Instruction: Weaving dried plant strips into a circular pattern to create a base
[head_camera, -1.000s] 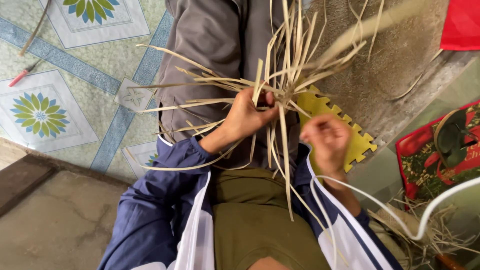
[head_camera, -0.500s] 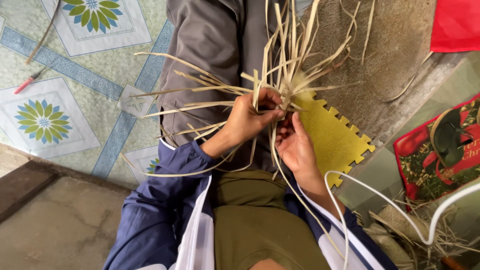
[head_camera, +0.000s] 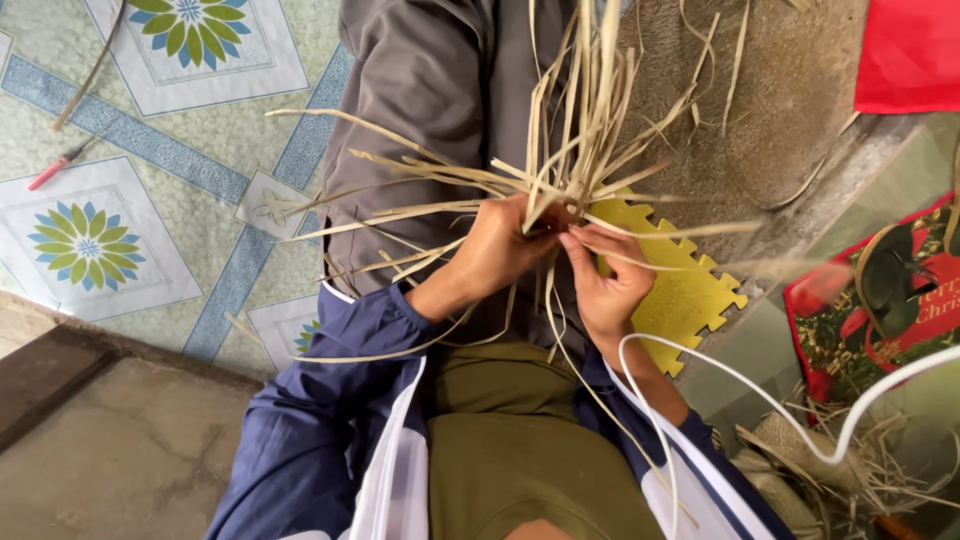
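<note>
A bundle of long pale straw strips (head_camera: 575, 150) fans out from a knot in front of my lap. My left hand (head_camera: 495, 250) is closed around the knot where the strips cross. My right hand (head_camera: 605, 275) pinches a strip right beside it, fingertips touching the left hand. Loose strips trail left over my grey trouser leg (head_camera: 420, 110) and down across my green shirt. Both blue sleeves show below the hands.
A yellow foam puzzle mat (head_camera: 690, 295) lies under the right hand. Patterned floor tiles (head_camera: 90, 240) spread at left, with a red-handled tool (head_camera: 50, 172) on them. A red bag (head_camera: 880, 290), a white cord (head_camera: 800, 420) and straw scraps (head_camera: 850, 470) sit at right.
My right hand moved in from the yellow mat to meet the left hand at the knot of strips. The left hand kept its hold.
</note>
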